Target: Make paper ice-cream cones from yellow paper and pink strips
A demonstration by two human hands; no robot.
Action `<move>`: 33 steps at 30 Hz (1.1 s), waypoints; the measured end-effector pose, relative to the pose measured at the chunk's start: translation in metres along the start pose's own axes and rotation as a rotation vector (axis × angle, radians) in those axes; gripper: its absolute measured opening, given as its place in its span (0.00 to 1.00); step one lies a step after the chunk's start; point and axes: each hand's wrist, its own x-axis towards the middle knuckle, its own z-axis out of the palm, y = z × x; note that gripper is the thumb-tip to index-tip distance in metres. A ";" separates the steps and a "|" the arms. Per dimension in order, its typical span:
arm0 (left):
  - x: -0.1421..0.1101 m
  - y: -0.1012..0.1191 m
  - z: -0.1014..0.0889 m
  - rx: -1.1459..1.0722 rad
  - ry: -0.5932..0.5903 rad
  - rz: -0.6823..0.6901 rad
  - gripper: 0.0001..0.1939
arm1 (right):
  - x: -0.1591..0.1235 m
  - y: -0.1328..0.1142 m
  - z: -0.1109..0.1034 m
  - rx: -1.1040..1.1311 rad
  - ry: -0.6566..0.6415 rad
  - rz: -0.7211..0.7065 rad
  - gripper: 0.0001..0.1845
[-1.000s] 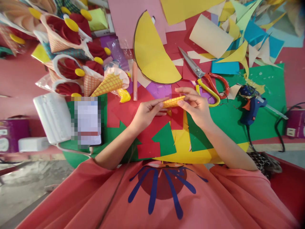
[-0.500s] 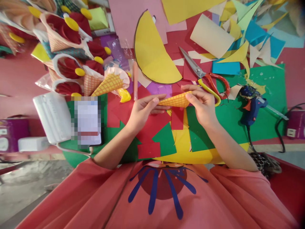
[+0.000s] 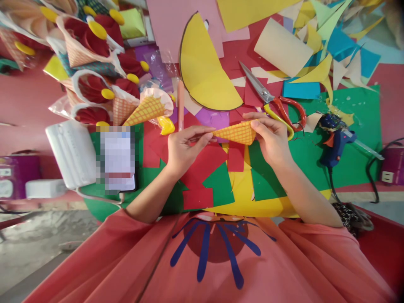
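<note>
A small orange paper cone with a waffle grid (image 3: pixel 236 132) lies sideways between my two hands, its tip pointing left. My left hand (image 3: pixel 184 147) pinches the narrow tip with thumb and fingers. My right hand (image 3: pixel 271 136) grips the wide end, fingers curled around it. Both hands hover over overlapping red, green and yellow paper sheets (image 3: pixel 217 176).
Red-and-yellow-handled scissors (image 3: pixel 271 103) lie just beyond my right hand. A blue glue gun (image 3: pixel 334 141) rests to the right on green paper. A yellow half-circle (image 3: pixel 205 71) lies behind. Finished paper cones with red fillings (image 3: pixel 104 80) are piled at the left, beside a white box (image 3: pixel 71 153).
The rolled paper has opened from a thin tube into a wider cone at the right end. Both hands have shifted slightly, staying on its two ends.
</note>
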 end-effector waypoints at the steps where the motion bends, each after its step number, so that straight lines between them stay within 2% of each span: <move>1: 0.000 -0.001 0.000 0.048 0.008 0.038 0.07 | 0.000 0.000 0.001 0.002 0.002 0.013 0.04; 5: -0.001 -0.003 -0.003 0.300 0.079 0.245 0.05 | -0.002 -0.003 0.004 0.037 -0.005 0.096 0.05; 8: -0.001 -0.003 -0.004 0.404 0.117 0.353 0.05 | -0.003 -0.005 0.006 0.085 -0.023 0.150 0.04; 14: 0.000 0.000 -0.003 0.327 0.016 0.276 0.05 | -0.002 -0.007 0.007 0.107 -0.021 0.193 0.05; 16: 0.000 0.000 -0.003 0.314 0.008 0.289 0.05 | -0.002 -0.008 0.007 0.105 -0.022 0.203 0.04; 19: 0.001 -0.002 -0.004 0.327 0.029 0.397 0.06 | -0.002 -0.009 0.007 0.106 -0.031 0.216 0.05; 22: 0.002 -0.004 -0.007 0.370 0.037 0.573 0.07 | -0.002 -0.008 0.006 0.111 -0.038 0.227 0.06; 24: 0.003 -0.004 -0.010 0.392 0.014 0.664 0.07 | -0.001 -0.008 0.005 0.127 -0.043 0.238 0.06; 26: 0.003 -0.004 -0.012 0.390 -0.042 0.699 0.08 | 0.000 -0.008 0.004 0.137 -0.060 0.259 0.05; 30: 0.003 -0.004 -0.012 0.340 -0.200 0.656 0.11 | 0.001 -0.008 0.003 0.132 -0.100 0.278 0.03; 33: 0.002 -0.005 -0.010 0.372 -0.227 0.637 0.13 | 0.000 -0.008 0.004 0.117 -0.119 0.291 0.03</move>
